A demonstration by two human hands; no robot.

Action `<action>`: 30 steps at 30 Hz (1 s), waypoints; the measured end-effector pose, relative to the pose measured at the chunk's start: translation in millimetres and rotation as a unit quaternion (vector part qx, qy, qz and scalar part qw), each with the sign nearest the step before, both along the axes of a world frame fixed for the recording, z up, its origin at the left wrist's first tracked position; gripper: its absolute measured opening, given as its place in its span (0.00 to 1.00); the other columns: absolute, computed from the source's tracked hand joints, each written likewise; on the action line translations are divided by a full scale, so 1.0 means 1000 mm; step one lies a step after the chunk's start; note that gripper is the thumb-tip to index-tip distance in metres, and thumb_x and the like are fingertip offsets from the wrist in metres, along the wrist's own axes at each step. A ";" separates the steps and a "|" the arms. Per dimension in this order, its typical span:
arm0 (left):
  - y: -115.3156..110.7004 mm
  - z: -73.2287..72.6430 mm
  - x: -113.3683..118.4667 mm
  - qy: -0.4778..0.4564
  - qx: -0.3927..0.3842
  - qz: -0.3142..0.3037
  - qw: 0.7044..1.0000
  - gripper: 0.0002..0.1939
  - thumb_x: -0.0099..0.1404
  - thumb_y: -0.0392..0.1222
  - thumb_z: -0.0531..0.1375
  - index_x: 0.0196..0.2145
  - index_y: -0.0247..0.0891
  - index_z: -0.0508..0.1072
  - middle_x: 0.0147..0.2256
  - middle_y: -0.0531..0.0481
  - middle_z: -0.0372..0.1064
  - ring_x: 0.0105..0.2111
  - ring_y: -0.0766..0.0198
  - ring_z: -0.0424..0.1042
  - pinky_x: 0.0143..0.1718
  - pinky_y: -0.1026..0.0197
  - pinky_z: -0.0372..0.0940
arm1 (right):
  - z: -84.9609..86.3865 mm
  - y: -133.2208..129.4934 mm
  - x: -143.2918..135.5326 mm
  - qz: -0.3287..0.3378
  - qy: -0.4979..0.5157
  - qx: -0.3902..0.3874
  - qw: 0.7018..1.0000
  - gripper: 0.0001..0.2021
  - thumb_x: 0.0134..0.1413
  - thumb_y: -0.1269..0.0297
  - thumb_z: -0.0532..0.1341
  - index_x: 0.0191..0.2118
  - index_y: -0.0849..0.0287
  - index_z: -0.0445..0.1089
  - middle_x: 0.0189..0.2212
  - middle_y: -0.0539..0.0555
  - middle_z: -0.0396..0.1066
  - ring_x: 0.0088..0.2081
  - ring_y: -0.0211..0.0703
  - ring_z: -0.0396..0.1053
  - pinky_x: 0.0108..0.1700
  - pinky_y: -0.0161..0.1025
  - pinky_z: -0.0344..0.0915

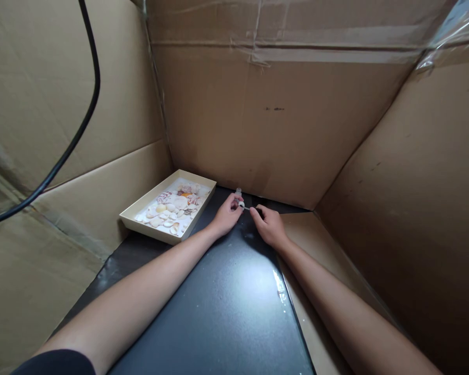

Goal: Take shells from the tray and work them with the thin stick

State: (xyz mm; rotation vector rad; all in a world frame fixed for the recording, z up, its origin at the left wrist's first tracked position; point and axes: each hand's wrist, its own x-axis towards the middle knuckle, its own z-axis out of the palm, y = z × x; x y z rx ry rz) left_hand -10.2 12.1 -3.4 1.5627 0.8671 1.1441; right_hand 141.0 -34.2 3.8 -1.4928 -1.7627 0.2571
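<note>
At the far end of the dark table, my left hand (225, 214) is closed, its thumb and fingers pinching a small whitish piece (241, 203) that looks like a shell. My right hand (269, 224) grips a thin stick-like tool (247, 209), its tip reaching to the whitish piece. Whether the tip is a brush or a point is too small to tell. Just behind my left fingertips stands a small clear bottle (238, 191), partly hidden by them. Left of my left hand lies a shallow cream tray (140, 225) with several seashells (172, 204) on its white bottom.
Tall cardboard walls (242, 130) enclose the table (219, 312) at the back and both sides. A flat cardboard sheet (308, 234) lies along the right under my forearm. A black cable (96, 88) hangs at the upper left.
</note>
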 end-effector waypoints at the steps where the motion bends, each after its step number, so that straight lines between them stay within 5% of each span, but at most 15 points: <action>1: 0.001 0.000 0.000 0.002 0.011 0.004 1.000 0.07 0.60 0.31 0.53 0.37 0.38 0.63 0.25 0.59 0.58 0.20 0.75 0.57 0.24 0.71 0.54 | 0.000 0.000 0.000 -0.013 0.000 -0.001 1.000 0.19 0.59 0.49 0.50 0.25 0.57 0.64 0.20 0.50 0.64 0.24 0.39 0.61 0.28 0.34 0.51; 6: 0.002 -0.003 0.000 0.001 0.060 0.020 0.998 0.08 0.57 0.30 0.56 0.35 0.37 0.65 0.26 0.58 0.57 0.27 0.72 0.59 0.30 0.70 0.55 | 0.000 0.000 0.000 0.016 0.025 0.020 0.999 0.20 0.59 0.48 0.50 0.24 0.57 0.61 0.19 0.48 0.61 0.23 0.37 0.59 0.28 0.34 0.51; 11: 0.001 -0.003 0.001 0.001 0.054 0.013 0.998 0.11 0.55 0.28 0.56 0.36 0.37 0.64 0.26 0.58 0.55 0.26 0.72 0.58 0.30 0.70 0.55 | 0.000 -0.001 -0.001 -0.031 0.009 0.012 0.999 0.20 0.58 0.50 0.51 0.23 0.58 0.62 0.19 0.49 0.61 0.23 0.37 0.58 0.27 0.34 0.49; 25: 0.004 -0.011 0.002 0.032 0.059 0.006 0.998 0.13 0.54 0.26 0.54 0.38 0.36 0.62 0.28 0.57 0.55 0.26 0.73 0.56 0.29 0.69 0.55 | -0.002 -0.001 -0.001 0.045 0.041 0.034 0.998 0.19 0.59 0.51 0.51 0.23 0.58 0.60 0.18 0.46 0.58 0.23 0.35 0.56 0.28 0.33 0.50; 30: 0.004 -0.011 0.002 0.034 0.057 0.006 0.998 0.14 0.54 0.26 0.54 0.38 0.36 0.62 0.27 0.58 0.53 0.24 0.73 0.54 0.28 0.69 0.53 | -0.001 -0.001 -0.001 -0.028 0.017 0.032 0.999 0.18 0.58 0.52 0.52 0.22 0.58 0.61 0.17 0.47 0.59 0.22 0.36 0.57 0.27 0.34 0.48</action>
